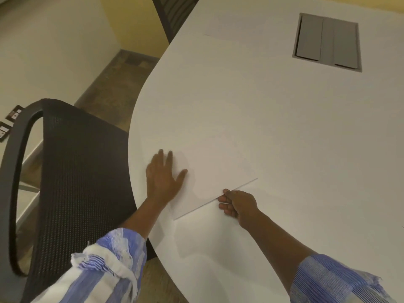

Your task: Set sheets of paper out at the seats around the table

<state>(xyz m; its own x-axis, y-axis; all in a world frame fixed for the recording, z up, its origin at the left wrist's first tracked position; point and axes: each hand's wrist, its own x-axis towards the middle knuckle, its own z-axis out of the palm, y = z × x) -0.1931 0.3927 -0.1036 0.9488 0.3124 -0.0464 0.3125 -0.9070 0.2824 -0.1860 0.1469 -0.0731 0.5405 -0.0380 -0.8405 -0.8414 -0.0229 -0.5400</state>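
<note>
Sheet of paper (209,171): white, lying on the white surface (284,127) near its curved edge, in front of the black mesh chair (76,171). My left hand (162,176): flat on the sheet's left part, fingers spread. My right hand (237,204): fingers pinching the sheet's near edge, slightly lifted. Second sheet (229,47): farther along, by another chair (172,14). Grey hatch (326,42): set into the surface.

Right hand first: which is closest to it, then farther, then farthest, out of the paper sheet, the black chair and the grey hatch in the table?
From the right hand:
1. Paper sheet, pinched at its edge.
2. Black chair, off to the left.
3. Grey hatch, far up the table.
</note>
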